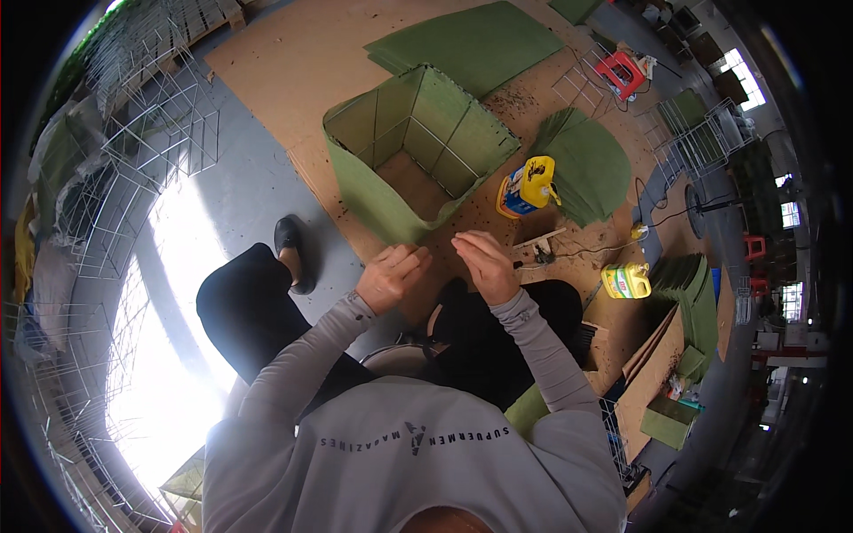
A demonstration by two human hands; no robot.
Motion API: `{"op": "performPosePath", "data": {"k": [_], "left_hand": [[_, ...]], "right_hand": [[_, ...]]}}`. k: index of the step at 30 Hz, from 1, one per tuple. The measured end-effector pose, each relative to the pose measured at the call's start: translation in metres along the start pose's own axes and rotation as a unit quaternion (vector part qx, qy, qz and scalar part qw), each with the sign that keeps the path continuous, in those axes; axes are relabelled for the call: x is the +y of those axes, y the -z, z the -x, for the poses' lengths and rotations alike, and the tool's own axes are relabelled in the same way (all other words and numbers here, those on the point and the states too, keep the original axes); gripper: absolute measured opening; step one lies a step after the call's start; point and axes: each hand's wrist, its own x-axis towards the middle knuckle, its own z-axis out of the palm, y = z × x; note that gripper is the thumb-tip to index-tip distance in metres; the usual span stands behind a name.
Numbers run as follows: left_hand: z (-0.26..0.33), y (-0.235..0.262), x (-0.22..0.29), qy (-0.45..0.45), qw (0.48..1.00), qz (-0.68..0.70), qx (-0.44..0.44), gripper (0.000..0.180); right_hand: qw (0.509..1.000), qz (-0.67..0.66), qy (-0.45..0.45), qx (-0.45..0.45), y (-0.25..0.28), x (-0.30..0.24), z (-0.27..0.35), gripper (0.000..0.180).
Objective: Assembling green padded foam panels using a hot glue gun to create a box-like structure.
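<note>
In front of me stands an open-topped box (pixel 369 191) of green felt-like sheet over a wire frame, with its near corner toward my hands. My left hand (pixel 394 277) is closed just below that corner, fingers pinched together; whether it touches the sheet I cannot tell. Slightly apart from the box, my right hand (pixel 487 265) has its fingers pressed together against the thumb. Anything small inside either pinch is hidden. A yellow jug (pixel 536 182) with a blue label stands right of the box, beside a fan of green sheets (pixel 591 169).
Large green sheets (pixel 462 44) lie behind the box on brown board (pixel 275 80). A second yellow jug (pixel 626 281) stands at right, near stacked green pieces (pixel 693 293). A red stool (pixel 620 75) is at the far right. Wire frames (pixel 169 133) fill the left side.
</note>
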Motion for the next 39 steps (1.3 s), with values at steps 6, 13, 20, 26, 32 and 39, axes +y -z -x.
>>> {"op": "performPosePath", "data": {"k": [6,13,20,26,32,39], "left_hand": [[-0.013,-0.015,-0.016,-0.003,0.998,-0.023,0.054,0.035],[-0.017,-0.02,-0.02,-0.002,0.997,-0.031,0.076,0.035],[-0.022,-0.02,-0.02,0.041,0.994,-0.059,0.081,0.033],[-0.024,-0.028,-0.021,0.066,0.992,-0.089,0.062,0.028],[-0.033,-0.025,-0.019,0.076,0.99,-0.114,0.01,0.025],[-0.053,-0.018,-0.027,0.065,0.993,-0.027,-0.1,0.013]], "right_hand": [[0.999,0.013,0.043,-0.008,-0.013,0.014,-0.002,0.028],[0.998,0.027,0.061,0.008,-0.024,0.017,-0.012,0.029],[0.996,0.066,0.064,0.01,-0.027,0.023,-0.016,0.029],[0.994,0.073,0.085,-0.015,-0.03,0.037,-0.027,0.029],[0.97,0.083,0.191,-0.124,-0.023,0.054,-0.053,0.012],[0.883,0.151,0.243,-0.371,-0.012,0.066,-0.083,0.008]]}}
